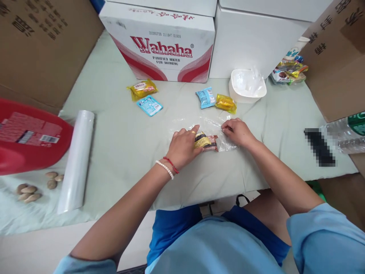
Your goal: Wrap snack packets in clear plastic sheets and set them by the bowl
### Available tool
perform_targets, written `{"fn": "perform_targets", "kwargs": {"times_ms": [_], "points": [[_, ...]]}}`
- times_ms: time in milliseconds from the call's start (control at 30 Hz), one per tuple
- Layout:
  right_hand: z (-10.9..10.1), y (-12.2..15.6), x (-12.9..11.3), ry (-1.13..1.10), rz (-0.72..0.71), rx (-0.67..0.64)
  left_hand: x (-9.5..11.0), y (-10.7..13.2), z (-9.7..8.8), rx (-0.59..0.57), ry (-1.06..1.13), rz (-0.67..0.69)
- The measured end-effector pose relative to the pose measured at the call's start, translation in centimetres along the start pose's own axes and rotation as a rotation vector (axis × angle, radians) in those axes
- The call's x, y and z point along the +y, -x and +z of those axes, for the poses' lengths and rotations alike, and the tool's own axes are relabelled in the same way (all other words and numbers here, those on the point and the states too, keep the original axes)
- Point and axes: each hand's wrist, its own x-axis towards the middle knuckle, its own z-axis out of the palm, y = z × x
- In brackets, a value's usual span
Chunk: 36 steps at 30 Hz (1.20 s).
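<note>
Left hand point(183, 146) partly hides the small wrapped packets point(204, 142).

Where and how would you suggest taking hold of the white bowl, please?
I'd probably pinch the white bowl by its near rim, right hand coming from the front: it stands upright and open, that rim is uncovered, and a white box stands close behind.

We reach both arms point(128, 205) forward, forearms point(279, 171) angled inward. Our left hand point(182, 146) lies palm down, thumb point(198, 151) and index finger point(195, 130) apart; our right hand point(238, 131) curls inward, its fingertips point(224, 128) drawn together.
</note>
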Motion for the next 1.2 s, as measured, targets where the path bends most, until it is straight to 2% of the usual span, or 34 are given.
{"fn": "perform_targets", "kwargs": {"times_ms": [100, 200, 300, 400, 600, 667, 733, 800, 933, 1000, 1100, 1200], "points": [[-0.1, 0.0, 0.0, -0.001, -0.001, -0.006, 1.2, 0.1, -0.6, 0.028, -0.008, -0.008], [-0.2, 0.0, 0.1, -0.005, -0.01, -0.01, 2.4, 0.0, -0.9, 0.063, -0.011, 0.061], [-0.3, 0.1, 0.2, -0.016, -0.015, -0.014, 3.1, -0.3, -0.4, 0.05, 0.012, 0.159], [-0.2, 0.3, 0.3, -0.042, -0.025, -0.006, 2.9, -0.3, 0.3, 0.062, 0.049, 0.209], [-0.2, 0.8, 0.6, -0.115, 0.05, 0.098, 1.2, 2.0, 0.4, 0.316, 0.083, 0.126], [-0.7, 1.0, 0.4, -0.132, 0.059, 0.124, 0.6, 3.0, 0.5, 0.311, 0.064, 0.135], [-1.4, 1.3, 0.2, -0.153, 0.02, 0.158, 0.1, 4.0, 1.0, 0.258, 0.048, 0.148], [-2.1, 1.6, 0.0, -0.153, -0.031, 0.217, -0.1, 4.8, 1.5, 0.255, 0.038, 0.118], [-3.2, 1.4, 0.2, -0.029, -0.031, 0.226, 0.6, 5.6, 1.7, 0.443, 0.02, 0.016], [-3.4, 0.4, -0.1, 0.052, -0.032, 0.207, 1.6, 5.3, 1.4, 0.484, 0.032, 0.04], [-3.0, -2.2, -1.9, 0.099, -0.155, 0.153, 3.3, 4.1, 1.4, 0.389, 0.06, 0.123], [-1.8, -5.3, -4.7, 0.13, -0.264, -0.035, 4.8, 2.9, 2.3, 0.278, 0.051, 0.146]]}}
